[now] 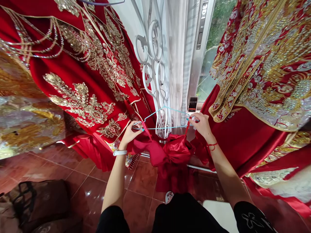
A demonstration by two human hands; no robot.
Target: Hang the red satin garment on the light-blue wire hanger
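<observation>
A light-blue clothes hanger [165,106] is held out in front of me, its metal hook pointing away. My left hand [130,133] pinches the hanger's left end, beside a red strap looped over it. At the other end, my right hand [201,125] has its thumb and finger closed on the hanger next to the second strap. From these straps hangs a shiny red dress [177,149], its bodice folded over and its lower part dropping toward the floor.
Red gowns with gold beadwork [82,103] hang at left, and a heavily beaded red garment [267,64] at right. Between them stand a white scrollwork frame [155,45] and a pale curtain [178,58]. Brown bags [43,200] lie on the tiled floor [141,181]. A phone-like device [192,106] sits by the window.
</observation>
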